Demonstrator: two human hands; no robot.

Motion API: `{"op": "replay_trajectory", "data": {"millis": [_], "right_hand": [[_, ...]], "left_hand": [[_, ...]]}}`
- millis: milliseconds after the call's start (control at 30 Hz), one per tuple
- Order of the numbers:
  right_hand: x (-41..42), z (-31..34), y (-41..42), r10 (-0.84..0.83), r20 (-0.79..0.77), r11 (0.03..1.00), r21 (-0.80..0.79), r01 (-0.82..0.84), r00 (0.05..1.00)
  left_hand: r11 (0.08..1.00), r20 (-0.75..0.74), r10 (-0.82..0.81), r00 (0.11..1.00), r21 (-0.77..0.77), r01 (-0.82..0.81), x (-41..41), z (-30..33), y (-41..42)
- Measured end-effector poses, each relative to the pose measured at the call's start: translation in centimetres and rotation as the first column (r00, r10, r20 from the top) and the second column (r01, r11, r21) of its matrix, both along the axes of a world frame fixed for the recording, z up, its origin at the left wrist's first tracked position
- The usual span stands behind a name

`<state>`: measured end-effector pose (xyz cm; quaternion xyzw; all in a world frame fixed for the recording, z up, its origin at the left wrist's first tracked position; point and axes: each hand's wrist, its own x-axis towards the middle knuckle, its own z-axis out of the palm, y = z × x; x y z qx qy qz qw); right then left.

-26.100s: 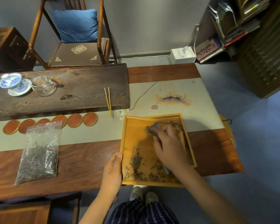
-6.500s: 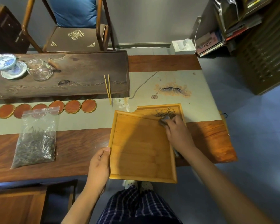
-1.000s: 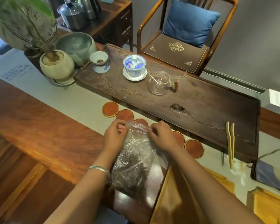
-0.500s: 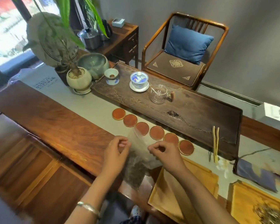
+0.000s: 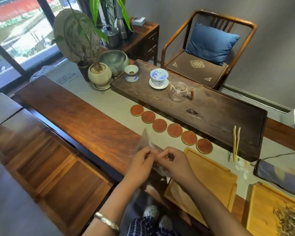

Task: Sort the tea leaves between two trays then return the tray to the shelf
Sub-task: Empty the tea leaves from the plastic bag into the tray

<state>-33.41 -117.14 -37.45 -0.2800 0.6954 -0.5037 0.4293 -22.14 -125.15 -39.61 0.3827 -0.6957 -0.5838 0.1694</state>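
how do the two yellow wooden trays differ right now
The near tray, beside the hands, shows a bare floor, while the far-right tray holds a heap of tea leaves. The near tray shows nearly whole, crossed only by the right forearm; the far-right tray is cut off by the frame edge. Both are pale yellow wood with raised rims.

Your right hand (image 5: 173, 165) no longer sweeps with the cloth (image 5: 279, 177); the cloth now lies on the runner. Both hands now pinch the clear bag (image 5: 147, 143), lifted off the table, your left hand (image 5: 140, 165) off the empty tray (image 5: 209, 183). Trays now apart; tea leaves (image 5: 289, 218) all sit in the right tray (image 5: 260, 208).
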Motion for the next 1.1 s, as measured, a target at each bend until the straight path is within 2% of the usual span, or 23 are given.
{"op": "replay_trajectory", "data": {"millis": [100,267,467,667,867,967,1000,1067,1100], "right_hand": [[0.2,0.1,0.3,-0.02,0.119,1.0,-0.019,0.022,0.993],[0.3,-0.2,0.1,0.055,0.231,0.997,0.032,-0.064,0.971],[0.4,0.2,-0.4,0.195,-0.03,0.98,0.046,-0.194,0.98],[0.6,0.1,-0.6,0.145,0.04,0.989,-0.006,-0.145,0.989],[1.0,-0.3,-0.9,0.021,0.007,1.0,0.02,-0.021,1.0],[1.3,-0.4,-1.1,-0.05,0.027,0.999,-0.005,0.05,0.998],[1.1,-0.5,-1.2,-0.119,0.063,0.993,-0.01,0.12,0.991],[0.3,-0.4,-1.1,-0.284,0.251,0.954,-0.021,0.298,0.926],[-0.3,-0.5,-0.9,-0.314,0.32,0.939,-0.036,0.343,0.894]], "left_hand": [[1.0,-0.067,0.012,0.998,0.024,-0.01,0.0,0.5,0.1],[0.994,-0.108,-0.056,0.993,0.087,0.065,0.1,0.9,0.0],[0.997,-0.084,-0.077,0.993,0.019,0.079,0.4,0.8,0.0],[0.991,-0.092,-0.05,0.994,0.116,0.061,0.6,0.8,-0.4],[0.999,-0.035,-0.034,0.999,-0.008,0.034,0.2,1.2,-0.3],[1.0,-0.003,-0.027,1.0,-0.004,0.027,0.0,1.1,-0.3],[0.999,-0.003,0.008,1.0,0.032,-0.008,0.1,1.1,-0.6],[0.976,-0.03,0.138,0.99,0.172,-0.131,0.3,1.1,-1.1],[0.964,-0.033,0.184,0.982,0.202,-0.174,0.6,1.0,-1.4]]}}
